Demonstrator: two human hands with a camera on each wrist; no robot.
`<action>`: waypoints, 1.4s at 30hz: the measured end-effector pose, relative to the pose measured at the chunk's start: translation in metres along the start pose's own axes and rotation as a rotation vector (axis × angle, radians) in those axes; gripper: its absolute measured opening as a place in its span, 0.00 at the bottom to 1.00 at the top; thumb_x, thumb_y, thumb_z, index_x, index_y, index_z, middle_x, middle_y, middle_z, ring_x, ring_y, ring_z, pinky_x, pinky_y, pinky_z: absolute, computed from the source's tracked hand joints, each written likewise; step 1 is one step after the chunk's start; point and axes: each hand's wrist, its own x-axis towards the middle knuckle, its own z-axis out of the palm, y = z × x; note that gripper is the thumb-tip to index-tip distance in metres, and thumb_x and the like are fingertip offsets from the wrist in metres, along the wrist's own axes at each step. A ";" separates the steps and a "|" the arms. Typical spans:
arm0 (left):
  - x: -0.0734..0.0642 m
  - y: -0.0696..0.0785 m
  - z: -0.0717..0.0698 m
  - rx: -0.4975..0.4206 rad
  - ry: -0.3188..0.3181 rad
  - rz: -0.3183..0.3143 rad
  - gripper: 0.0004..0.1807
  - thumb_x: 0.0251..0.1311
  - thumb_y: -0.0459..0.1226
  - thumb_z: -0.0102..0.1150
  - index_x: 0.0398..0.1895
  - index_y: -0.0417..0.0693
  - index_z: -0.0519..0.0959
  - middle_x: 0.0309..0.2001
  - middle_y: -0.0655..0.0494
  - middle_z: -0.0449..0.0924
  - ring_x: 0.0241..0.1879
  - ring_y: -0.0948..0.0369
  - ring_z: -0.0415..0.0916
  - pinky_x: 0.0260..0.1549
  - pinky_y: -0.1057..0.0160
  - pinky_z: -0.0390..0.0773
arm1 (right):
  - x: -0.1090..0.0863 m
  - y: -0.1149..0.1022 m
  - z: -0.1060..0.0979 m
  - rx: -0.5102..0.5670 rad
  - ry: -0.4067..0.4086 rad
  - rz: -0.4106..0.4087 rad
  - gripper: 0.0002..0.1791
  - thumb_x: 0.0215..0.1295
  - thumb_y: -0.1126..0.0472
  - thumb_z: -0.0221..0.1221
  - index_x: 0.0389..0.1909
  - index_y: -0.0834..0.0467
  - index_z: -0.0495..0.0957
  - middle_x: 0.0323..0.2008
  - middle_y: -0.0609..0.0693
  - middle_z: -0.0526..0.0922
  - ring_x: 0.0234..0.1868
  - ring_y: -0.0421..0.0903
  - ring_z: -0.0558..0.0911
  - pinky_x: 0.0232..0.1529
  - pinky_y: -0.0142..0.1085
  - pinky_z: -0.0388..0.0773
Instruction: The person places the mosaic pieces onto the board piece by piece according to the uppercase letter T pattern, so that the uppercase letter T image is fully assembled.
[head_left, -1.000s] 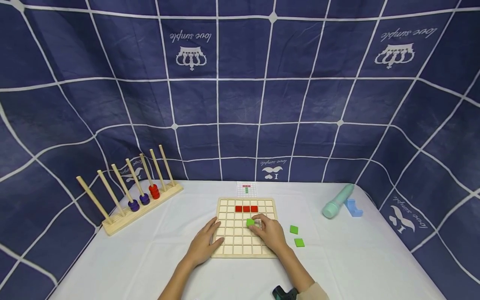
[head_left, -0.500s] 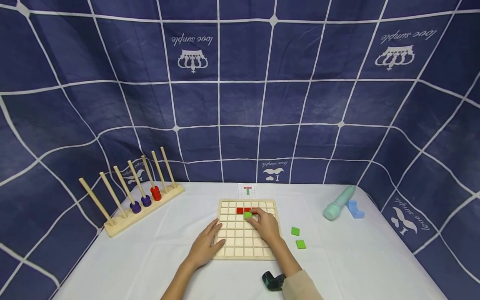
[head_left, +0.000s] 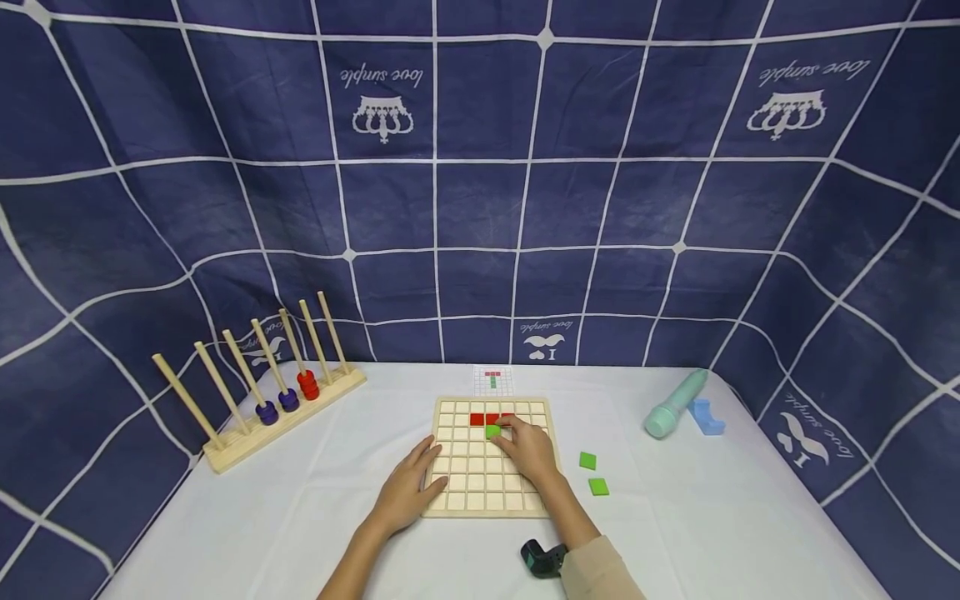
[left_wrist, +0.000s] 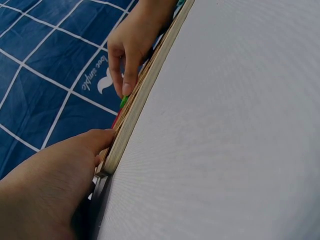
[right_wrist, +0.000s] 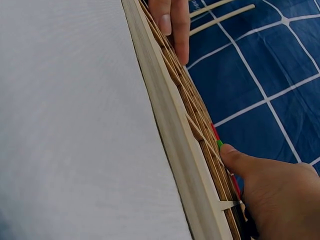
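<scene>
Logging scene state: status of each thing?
Board, flat, partly filled
Red tiles, in one row, partly hidden
Green tile, pinched below the red tiles, seating unclear
Right hand, pinching that tile
Left hand, touching the board edge
Two loose green tiles, lying flat
Ring rack, upright, partly loaded
Pattern card, lying flat
Mint cylinder, on its side
Blue piece, beside cylinder

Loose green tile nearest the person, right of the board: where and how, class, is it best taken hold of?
Probably by two opposite edges, pinched from above: the green tile is a thin square lying flat on the white cloth. It lies apart from the wooden grid board and the farther loose tile, so all its edges look free.
</scene>
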 end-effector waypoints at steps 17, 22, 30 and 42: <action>0.001 0.002 0.002 -0.003 -0.009 -0.009 0.32 0.60 0.49 0.55 0.65 0.44 0.65 0.69 0.49 0.54 0.64 0.44 0.57 0.56 0.40 0.61 | -0.005 0.005 -0.003 0.070 0.009 0.002 0.17 0.52 0.50 0.66 0.41 0.52 0.81 0.11 0.38 0.61 0.13 0.34 0.58 0.13 0.28 0.56; 0.001 0.002 0.002 -0.002 -0.012 -0.009 0.32 0.60 0.50 0.56 0.64 0.44 0.65 0.69 0.49 0.54 0.64 0.43 0.57 0.56 0.40 0.61 | -0.011 0.007 -0.011 0.093 0.022 -0.023 0.16 0.53 0.50 0.66 0.41 0.52 0.82 0.11 0.37 0.61 0.12 0.33 0.59 0.13 0.29 0.57; 0.002 0.001 0.004 0.004 0.000 -0.004 0.32 0.60 0.50 0.55 0.64 0.45 0.66 0.69 0.50 0.54 0.64 0.44 0.57 0.56 0.41 0.61 | -0.026 0.024 -0.035 0.056 0.018 0.013 0.16 0.52 0.50 0.66 0.42 0.51 0.81 0.10 0.37 0.61 0.12 0.33 0.59 0.13 0.28 0.57; 0.001 -0.001 0.003 0.014 0.007 0.011 0.32 0.61 0.50 0.54 0.64 0.43 0.66 0.69 0.48 0.55 0.63 0.43 0.58 0.56 0.40 0.62 | -0.066 0.064 -0.088 -0.026 0.092 0.016 0.17 0.49 0.51 0.68 0.40 0.52 0.81 0.11 0.36 0.60 0.11 0.32 0.56 0.11 0.28 0.56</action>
